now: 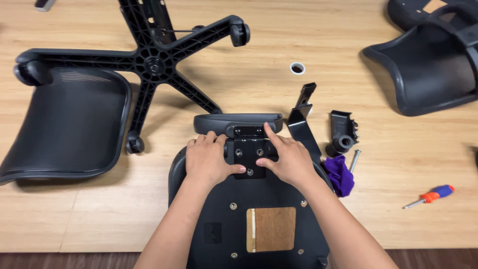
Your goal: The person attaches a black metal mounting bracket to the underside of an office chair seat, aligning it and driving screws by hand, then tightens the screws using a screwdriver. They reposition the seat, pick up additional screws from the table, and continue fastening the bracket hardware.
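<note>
Hands press on a black metal bracket plate (249, 155) that lies on the underside of an upturned black seat pan (259, 219), at the pan's far edge, with a padded armrest (234, 121) just beyond the plate. The left hand (208, 160) lies flat beside the plate, fingers curled over the pan's edge and thumb touching the plate's lower left side; it grips nothing. The right hand (288, 158) rests its spread fingers on the plate's right side, thumb at a screw hole, holding the plate down rather than closing around it.

The step looks like seating the armrest bracket over its holes. The next move would seem to call for a fastener: a bolt (355, 160) lies right of the plate by a purple cloth (340, 174), and a screwdriver (431, 196) lies farther right on the table (99, 214).

No container is in view; a wheeled chair base (152, 62) and a mesh backrest (67, 124) lie left of the plate.
</note>
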